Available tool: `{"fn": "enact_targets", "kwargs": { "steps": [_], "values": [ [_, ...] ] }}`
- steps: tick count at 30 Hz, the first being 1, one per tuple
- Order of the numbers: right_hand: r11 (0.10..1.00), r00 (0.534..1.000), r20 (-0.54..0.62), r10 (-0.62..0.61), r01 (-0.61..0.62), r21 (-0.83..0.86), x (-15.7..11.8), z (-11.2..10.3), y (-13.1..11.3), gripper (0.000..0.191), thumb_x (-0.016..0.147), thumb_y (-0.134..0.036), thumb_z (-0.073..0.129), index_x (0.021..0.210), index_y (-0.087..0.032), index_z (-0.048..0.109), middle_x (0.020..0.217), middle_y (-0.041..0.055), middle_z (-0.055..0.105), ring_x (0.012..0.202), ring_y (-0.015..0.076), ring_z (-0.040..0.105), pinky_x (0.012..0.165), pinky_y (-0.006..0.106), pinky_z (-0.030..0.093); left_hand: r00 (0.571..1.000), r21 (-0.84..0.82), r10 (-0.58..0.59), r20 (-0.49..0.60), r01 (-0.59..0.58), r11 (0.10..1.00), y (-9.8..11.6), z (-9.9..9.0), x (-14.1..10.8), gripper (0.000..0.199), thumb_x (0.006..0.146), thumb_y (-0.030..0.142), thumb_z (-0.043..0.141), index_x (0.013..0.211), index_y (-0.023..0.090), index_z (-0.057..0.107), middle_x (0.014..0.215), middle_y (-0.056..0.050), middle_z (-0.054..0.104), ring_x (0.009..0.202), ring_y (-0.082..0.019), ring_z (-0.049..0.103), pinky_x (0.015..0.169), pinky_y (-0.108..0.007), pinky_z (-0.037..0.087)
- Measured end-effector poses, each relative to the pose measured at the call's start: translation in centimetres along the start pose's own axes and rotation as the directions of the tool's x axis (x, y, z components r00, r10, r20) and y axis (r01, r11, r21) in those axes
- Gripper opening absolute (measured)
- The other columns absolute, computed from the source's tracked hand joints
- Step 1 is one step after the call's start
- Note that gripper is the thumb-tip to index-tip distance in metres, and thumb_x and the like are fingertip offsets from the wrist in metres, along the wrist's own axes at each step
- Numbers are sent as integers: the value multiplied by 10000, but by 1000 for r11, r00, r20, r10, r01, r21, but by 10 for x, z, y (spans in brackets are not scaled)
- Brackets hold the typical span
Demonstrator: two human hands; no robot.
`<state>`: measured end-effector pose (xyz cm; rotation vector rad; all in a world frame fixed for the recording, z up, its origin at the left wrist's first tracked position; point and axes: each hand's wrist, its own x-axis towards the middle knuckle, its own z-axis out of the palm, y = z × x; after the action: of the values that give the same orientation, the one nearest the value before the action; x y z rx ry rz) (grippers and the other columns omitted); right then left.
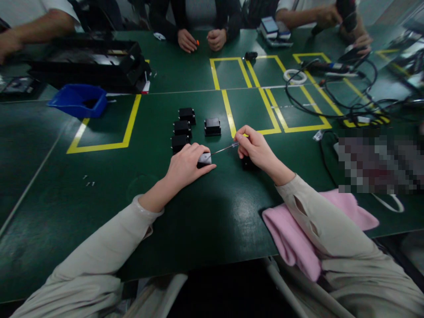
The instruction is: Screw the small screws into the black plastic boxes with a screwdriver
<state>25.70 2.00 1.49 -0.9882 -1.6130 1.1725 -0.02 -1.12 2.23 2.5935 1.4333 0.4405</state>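
Observation:
My left hand is closed around a small black block with a pale grey face, pressing it on the table. In my right hand is a thin screwdriver with a clear handle end, its shaft slanting down to the left. Its tip reaches the block's pale face; whether it sits in a screw is too small to tell. Several similar black blocks stand just beyond my left hand, with another black block to their right. Partly hidden below my right hand lies a dark piece.
A blue bin and a long black tray are at left. Small screws lie near the left front. A pink cloth drapes over the front edge under my right forearm. Cables spread at right. Other people's hands rest opposite.

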Motion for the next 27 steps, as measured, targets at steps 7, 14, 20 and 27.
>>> {"fn": "enact_targets", "kwargs": {
  "steps": [7, 14, 20, 27],
  "values": [
    [999, 1000, -13, -23, 23, -46, 0, -1, 0, 256, 1029, -440, 654, 952, -242, 511, 586, -72, 578, 516, 115, 568, 551, 267, 428, 1000, 2, 7, -7, -7, 1000, 0, 0, 0, 344, 982, 512, 706, 1142, 219, 625, 1121, -90, 708, 1051, -294, 645, 858, -398, 524],
    [1000, 1000, 18, 13, -12, -26, 0, -1, -1, 313, 1049, -506, 606, 924, -227, 534, 486, -120, 415, 437, 97, 501, 473, 238, 354, 1000, 1, 3, -7, -3, 1000, 0, 0, 0, 340, 976, 511, 706, 1133, 220, 627, 1119, -94, 709, 1052, -300, 646, 861, -406, 528],
    [1000, 1000, 16, -2, 2, -1, 0, -1, -3, 154, 1025, -343, 628, 986, -224, 538, 579, -83, 569, 505, 103, 575, 536, 245, 438, 1000, -15, -3, -9, 3, 1000, 0, 0, 0, 334, 972, 517, 705, 1126, 230, 630, 1116, -89, 706, 1046, -297, 642, 851, -401, 526],
    [999, 999, 28, 18, -16, -51, -1, -2, -4, 276, 1053, -446, 598, 931, -198, 601, 476, -100, 472, 433, 95, 520, 472, 239, 357, 1000, -1, 6, -10, -6, 1000, 0, 0, 0, 340, 982, 508, 702, 1132, 212, 626, 1126, -96, 708, 1040, -297, 643, 844, -404, 527]
  ]
}}
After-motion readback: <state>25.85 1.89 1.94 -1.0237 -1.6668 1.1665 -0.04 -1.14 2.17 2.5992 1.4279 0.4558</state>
